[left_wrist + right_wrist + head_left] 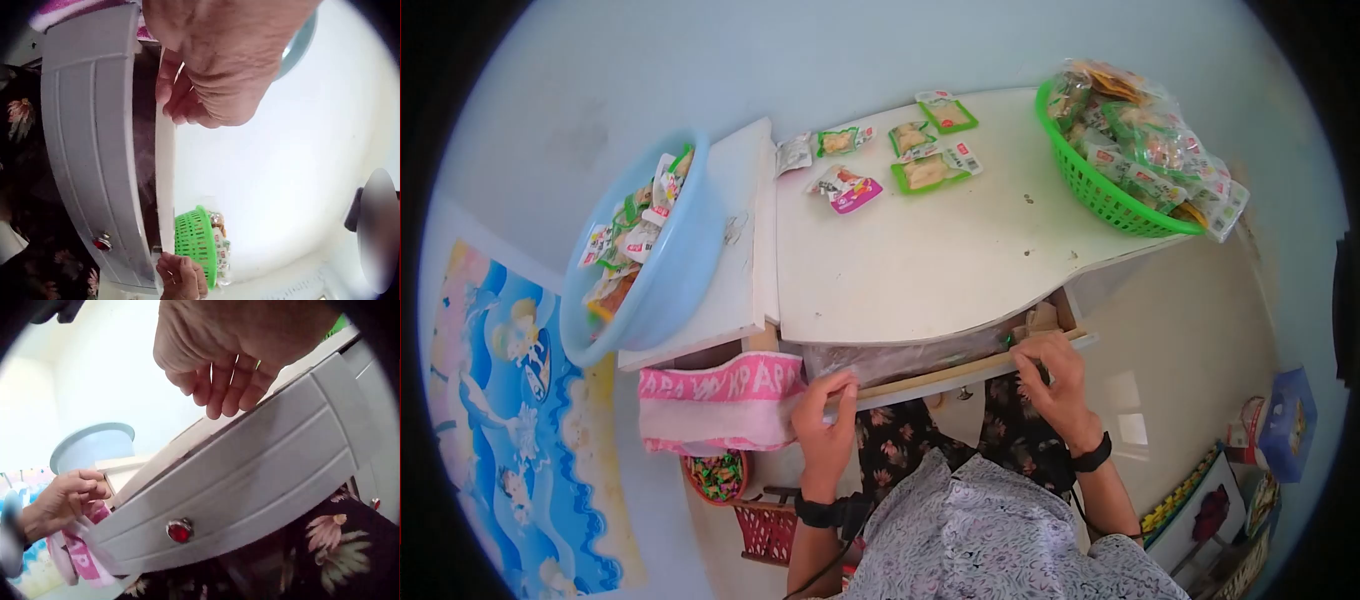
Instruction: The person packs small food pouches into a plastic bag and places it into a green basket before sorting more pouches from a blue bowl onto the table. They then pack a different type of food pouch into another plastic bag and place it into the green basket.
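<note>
A white drawer (250, 469) with a red knob (180, 530) is pulled partly out beneath the white tabletop (880, 270). Clear plastic (900, 358) shows inside it. At the drawer's left end is my left hand (825, 425), fingers loosely bent near its top edge, beside a pink and white towel (718, 410). My right hand (1052, 385) is over the right end, and its fingers hang loosely curled above the front edge in the right wrist view. No object shows in either hand. Several snack packets (932, 170) lie at the back of the tabletop.
A green basket (1090, 180) heaped with packets stands at the back right. On the left, a tilted blue basin (690, 270) holds more packets. Below the towel is a tub of colourful wrapped pieces (718, 476). A blue box (1288, 425) sits at far right.
</note>
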Tool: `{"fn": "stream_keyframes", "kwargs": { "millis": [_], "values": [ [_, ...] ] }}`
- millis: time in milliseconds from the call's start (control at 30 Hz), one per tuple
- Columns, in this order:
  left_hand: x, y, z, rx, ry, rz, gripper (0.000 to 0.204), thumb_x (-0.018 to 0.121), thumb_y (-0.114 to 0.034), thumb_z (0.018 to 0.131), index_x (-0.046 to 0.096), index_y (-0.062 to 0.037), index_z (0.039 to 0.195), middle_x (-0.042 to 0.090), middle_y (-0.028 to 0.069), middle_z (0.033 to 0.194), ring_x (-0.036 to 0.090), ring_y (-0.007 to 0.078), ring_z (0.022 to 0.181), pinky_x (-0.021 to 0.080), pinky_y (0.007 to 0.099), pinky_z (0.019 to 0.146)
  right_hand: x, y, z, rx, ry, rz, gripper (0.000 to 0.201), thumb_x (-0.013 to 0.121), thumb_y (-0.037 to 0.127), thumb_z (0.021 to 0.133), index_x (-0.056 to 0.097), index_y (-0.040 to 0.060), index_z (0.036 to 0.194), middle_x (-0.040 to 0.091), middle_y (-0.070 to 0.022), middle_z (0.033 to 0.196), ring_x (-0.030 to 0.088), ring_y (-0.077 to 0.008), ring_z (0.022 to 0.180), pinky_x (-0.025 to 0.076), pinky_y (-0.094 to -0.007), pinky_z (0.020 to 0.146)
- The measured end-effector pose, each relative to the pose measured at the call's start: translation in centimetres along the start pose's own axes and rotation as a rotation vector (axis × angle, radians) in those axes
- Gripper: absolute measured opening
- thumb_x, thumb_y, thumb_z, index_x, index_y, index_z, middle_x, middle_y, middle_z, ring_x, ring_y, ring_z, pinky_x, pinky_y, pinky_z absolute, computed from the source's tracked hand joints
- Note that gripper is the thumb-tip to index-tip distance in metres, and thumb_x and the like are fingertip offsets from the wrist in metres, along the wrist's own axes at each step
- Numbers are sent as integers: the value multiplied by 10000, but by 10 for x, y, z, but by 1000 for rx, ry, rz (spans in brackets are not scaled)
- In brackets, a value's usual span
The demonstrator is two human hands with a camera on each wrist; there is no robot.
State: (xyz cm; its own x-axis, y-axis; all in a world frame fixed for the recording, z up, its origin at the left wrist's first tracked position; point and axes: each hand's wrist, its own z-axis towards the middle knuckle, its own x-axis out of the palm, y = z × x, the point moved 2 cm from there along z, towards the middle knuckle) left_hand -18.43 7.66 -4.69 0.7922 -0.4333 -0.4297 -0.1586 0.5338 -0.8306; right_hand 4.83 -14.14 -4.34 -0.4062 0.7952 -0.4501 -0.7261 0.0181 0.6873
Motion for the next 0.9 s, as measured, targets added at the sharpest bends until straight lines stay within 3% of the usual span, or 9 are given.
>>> {"fn": "stream_keyframes", "kwargs": {
  "millis": [233,400,500,567,633,667,700,767,900],
  "values": [
    [9,3,-3,145,17,210,102,688,-69,938,709,-18,1024,741,125,970,717,260,883,550,356,822,9,-8,-9,-58,-4,-57,51,677,-21,884,662,5,925,701,-144,953,631,-364,861,490,-432,763],
    [-7,-31,9,237,9,22,161,716,-11,890,707,-32,1049,731,130,940,709,290,843,552,368,767,17,-9,-9,-58,62,-146,55,697,12,868,652,29,894,692,-119,933,600,-335,857,446,-423,761],
    [-34,-57,15,283,-162,173,172,724,10,875,700,-25,1041,734,133,952,707,285,819,550,372,750,20,-5,-9,-38,61,-168,70,714,29,853,650,51,874,691,-99,924,583,-322,847,419,-422,763],
    [-70,-70,17,426,-492,379,181,723,7,874,685,-11,1050,715,137,918,696,286,783,554,368,697,23,-8,-11,-73,61,-196,77,724,41,843,655,59,873,692,-83,913,581,-311,842,410,-418,761],
    [-120,-69,23,432,-783,552,156,707,-30,909,664,-6,1057,681,127,965,671,244,891,541,337,786,23,-8,-10,-88,58,-214,81,731,48,834,659,65,869,692,-71,899,582,-301,837,404,-415,759],
    [-148,-58,26,246,-927,495,247,692,-81,950,644,8,1176,646,127,1028,648,230,944,532,333,823,24,-8,-10,-88,50,-218,82,733,50,830,661,66,866,692,-66,891,582,-296,835,404,-414,759],
    [-175,-51,42,224,-1111,417,371,711,-135,960,614,-2,1293,616,88,1068,622,193,902,518,324,778,24,-7,-11,-83,37,-226,82,735,51,826,664,67,863,691,-62,882,583,-292,832,403,-412,758],
    [-228,-41,72,180,-1130,169,471,743,-205,951,598,-7,1353,593,55,1100,610,150,901,512,305,754,23,-4,-10,-90,33,-234,83,739,48,815,665,68,848,689,-62,865,586,-283,819,402,-407,748],
    [-295,1,111,-259,-947,-202,395,736,-252,952,646,-19,1258,613,33,1088,628,138,924,526,295,756,24,-3,-9,-91,-21,-242,90,747,45,797,666,74,821,687,-54,847,588,-271,794,399,-398,736]
  ]
}}
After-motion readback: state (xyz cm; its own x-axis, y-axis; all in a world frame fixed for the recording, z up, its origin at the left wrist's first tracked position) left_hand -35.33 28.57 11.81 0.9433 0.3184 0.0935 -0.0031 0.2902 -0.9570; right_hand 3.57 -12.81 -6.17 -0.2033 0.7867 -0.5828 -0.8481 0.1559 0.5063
